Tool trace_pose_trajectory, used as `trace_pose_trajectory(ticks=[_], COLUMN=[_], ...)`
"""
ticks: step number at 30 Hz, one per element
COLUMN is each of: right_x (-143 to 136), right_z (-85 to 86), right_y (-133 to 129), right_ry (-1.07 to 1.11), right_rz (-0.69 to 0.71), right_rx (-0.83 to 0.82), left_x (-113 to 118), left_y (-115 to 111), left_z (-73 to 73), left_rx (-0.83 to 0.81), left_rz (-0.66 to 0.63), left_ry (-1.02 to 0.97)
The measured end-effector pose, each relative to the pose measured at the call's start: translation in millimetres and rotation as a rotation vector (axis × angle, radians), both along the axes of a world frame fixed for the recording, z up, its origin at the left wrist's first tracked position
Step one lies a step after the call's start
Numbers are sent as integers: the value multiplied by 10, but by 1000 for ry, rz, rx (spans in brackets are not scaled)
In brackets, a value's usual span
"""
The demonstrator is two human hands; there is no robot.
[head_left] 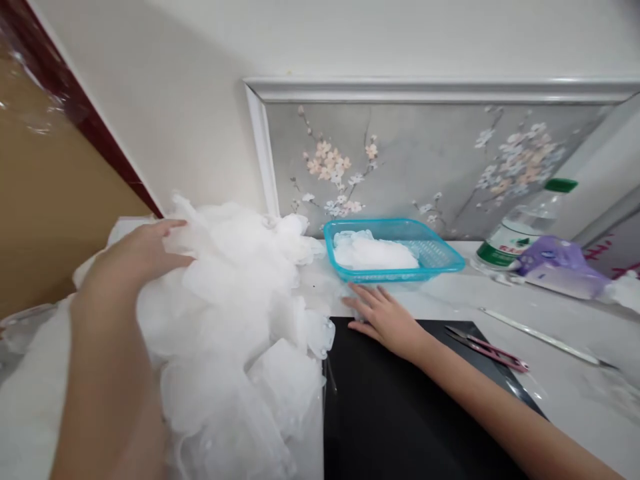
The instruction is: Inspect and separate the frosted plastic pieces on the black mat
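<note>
A big heap of thin, white, gauzy pieces (225,280) fills the left half of the table. My left hand (140,250) reaches onto the far left of this heap, thumb and fingers apart, touching the white material; some fingers are hidden. My right hand (383,317) lies with its fingers spread near the back edge of a black mat (390,407), just in front of a blue plastic basket (440,263). In the basket rests a smaller stack of similar white pieces (377,253). Nothing shows in my right hand.
Pink-handled thread snips (493,350) lie at the mat's right, with a white pen-like tool (543,333) beyond. Farther back are a green-capped bottle (525,227) and a purple soft pack (563,267). A framed floral picture (400,153) leans behind the basket.
</note>
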State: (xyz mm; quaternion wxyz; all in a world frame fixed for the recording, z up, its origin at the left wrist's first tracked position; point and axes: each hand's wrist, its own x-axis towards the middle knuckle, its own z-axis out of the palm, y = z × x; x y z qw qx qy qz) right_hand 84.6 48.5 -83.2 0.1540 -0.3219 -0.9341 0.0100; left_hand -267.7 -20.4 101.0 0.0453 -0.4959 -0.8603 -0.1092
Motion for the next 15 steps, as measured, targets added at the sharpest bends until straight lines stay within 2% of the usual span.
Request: trace_pose_trajectory(ticks=[1,3,7,9,11,15], right_x=[-33,-111,-313,-500,-787,-1565], right_z=[-5,-9,52,148,298,690], right_y=[25,54,-40,-129,-191,-85], right_ry=[-4,-6,133,293,438,608], right_rz=[-43,-111,-46,-12,-18,-52], right_rx=[85,225,341,315,233,-8], left_x=[3,57,192,222,237,217], left_y=[-11,-39,-108,-125,-119,-88], left_z=[-5,-5,37,59,73,84], left_rx=[-19,64,387,559,654,671], left_rz=[65,96,142,122,100,121], left_ry=[-17,-11,22,55,78,53])
